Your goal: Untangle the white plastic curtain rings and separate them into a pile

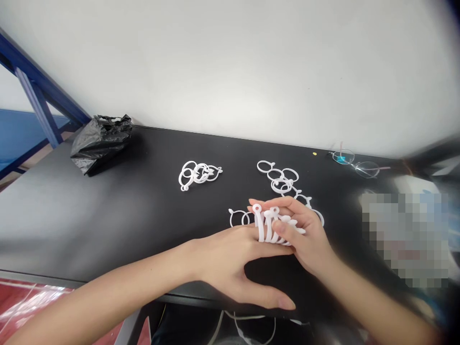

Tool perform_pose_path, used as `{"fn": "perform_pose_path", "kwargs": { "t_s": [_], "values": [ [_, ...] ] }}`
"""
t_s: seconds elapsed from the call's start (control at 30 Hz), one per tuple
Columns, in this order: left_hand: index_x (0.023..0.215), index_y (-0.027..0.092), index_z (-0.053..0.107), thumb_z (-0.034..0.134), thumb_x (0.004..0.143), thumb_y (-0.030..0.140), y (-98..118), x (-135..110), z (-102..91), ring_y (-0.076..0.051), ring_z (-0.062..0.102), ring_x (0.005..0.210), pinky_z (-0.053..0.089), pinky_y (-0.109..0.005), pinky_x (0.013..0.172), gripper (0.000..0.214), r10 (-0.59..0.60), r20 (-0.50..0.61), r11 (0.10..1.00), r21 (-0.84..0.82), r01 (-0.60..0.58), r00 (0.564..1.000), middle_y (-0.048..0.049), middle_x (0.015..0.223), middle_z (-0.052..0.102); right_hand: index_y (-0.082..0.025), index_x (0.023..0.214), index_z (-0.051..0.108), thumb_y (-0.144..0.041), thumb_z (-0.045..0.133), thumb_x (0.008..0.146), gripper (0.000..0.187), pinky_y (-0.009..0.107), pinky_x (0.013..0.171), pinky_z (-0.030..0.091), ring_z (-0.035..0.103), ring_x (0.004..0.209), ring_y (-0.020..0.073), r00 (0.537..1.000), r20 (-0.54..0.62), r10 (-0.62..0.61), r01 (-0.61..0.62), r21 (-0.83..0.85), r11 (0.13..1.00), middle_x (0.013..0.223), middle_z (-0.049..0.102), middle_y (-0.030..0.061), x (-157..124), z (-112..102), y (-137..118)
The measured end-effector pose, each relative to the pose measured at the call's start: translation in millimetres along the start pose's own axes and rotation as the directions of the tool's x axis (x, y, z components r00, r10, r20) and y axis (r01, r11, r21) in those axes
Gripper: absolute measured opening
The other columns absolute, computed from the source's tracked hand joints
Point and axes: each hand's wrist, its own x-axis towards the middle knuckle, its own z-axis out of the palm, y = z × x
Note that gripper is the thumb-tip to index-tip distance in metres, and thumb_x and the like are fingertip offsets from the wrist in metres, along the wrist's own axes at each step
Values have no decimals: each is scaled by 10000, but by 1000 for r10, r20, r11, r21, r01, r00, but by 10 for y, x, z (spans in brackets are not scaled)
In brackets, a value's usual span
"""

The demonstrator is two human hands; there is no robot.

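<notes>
Several white plastic curtain rings [262, 225], each with a small eyelet, are threaded around the fingers of my left hand [230, 254]. That hand is stretched out, palm down, with its thumb spread apart. My right hand [311, 235] closes around the same rings from the right, thumb in front and fingers behind. It hides the tips of my left fingers. Just behind both hands lie more loose white rings [265, 166] on the black table, partly covered by my hands. A separate tangled pile of white rings [196, 172] rests farther left.
A crumpled black plastic bag [102, 141] stands at the back left of the black table [161, 143]. Eyeglasses [364, 167] lie at the back right, near a small yellow speck [315, 154]. A pale wall rises behind; a blue metal frame [39, 105] is at left.
</notes>
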Motion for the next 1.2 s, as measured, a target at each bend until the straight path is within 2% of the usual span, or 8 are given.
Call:
{"fn": "perform_pose_path", "kwargs": {
  "t_s": [0.27,0.43,0.53,0.67,0.83,1.0,1.1,1.2],
  "values": [
    [1193,121,641,726,792,464,-22,-14,43,-275,641,1023,523,-363,911,534,7,-7,999,42,-7,1000,-162,1131,672,-241,841,717,-288,730,837,49,388,869,612,729,1023,264,990,-140,-1,-2,-26,1000,901,798,48,12,22,-35],
    [1161,154,662,724,768,529,-71,-34,81,-279,647,997,528,-377,896,547,-21,-6,999,47,21,1000,-141,1089,692,-301,1249,622,-391,791,756,528,442,893,598,704,1077,279,988,112,109,-109,0,994,1227,709,80,25,-23,-41],
    [1164,118,662,708,796,493,-63,-21,64,-256,651,938,538,-358,856,527,39,-8,999,12,-39,999,-144,1051,698,-262,1182,681,-382,795,749,463,461,1001,534,670,1138,282,968,218,124,-117,-44,992,1229,703,87,19,-4,-64],
    [1090,70,698,712,808,442,-20,6,29,-243,642,934,536,-331,850,466,57,-7,998,-6,-57,998,-156,1024,696,-244,1034,737,-397,679,859,239,385,914,577,708,1030,240,985,133,111,-110,-16,994,1071,749,64,3,42,-74],
    [1014,123,736,716,804,469,-3,2,28,-248,631,999,545,-353,881,405,29,-59,998,-57,-32,998,-155,1101,658,-206,915,730,-434,597,911,264,344,842,581,715,921,218,983,50,177,-182,125,975,941,747,62,18,98,-54],
    [935,164,735,772,732,499,-7,-36,11,-235,630,945,569,-344,804,393,-10,-82,997,76,16,997,-153,1160,594,-208,874,704,-492,571,903,315,302,668,572,692,744,190,956,-38,291,-266,306,914,828,724,40,76,84,-41],
    [897,155,674,706,822,395,8,-50,-7,-179,640,858,574,-320,753,254,23,-244,983,184,22,969,-158,1245,561,-226,885,710,-477,590,893,278,307,744,570,698,800,188,947,-193,258,-180,345,921,846,725,16,106,11,-25],
    [965,165,607,646,866,250,38,-46,-23,-101,600,714,554,-259,643,136,5,-502,977,186,103,865,-120,1168,593,-240,901,718,-473,595,899,263,327,836,555,704,889,204,948,-281,152,-84,239,967,890,738,18,104,-45,-1]
  ]
}}
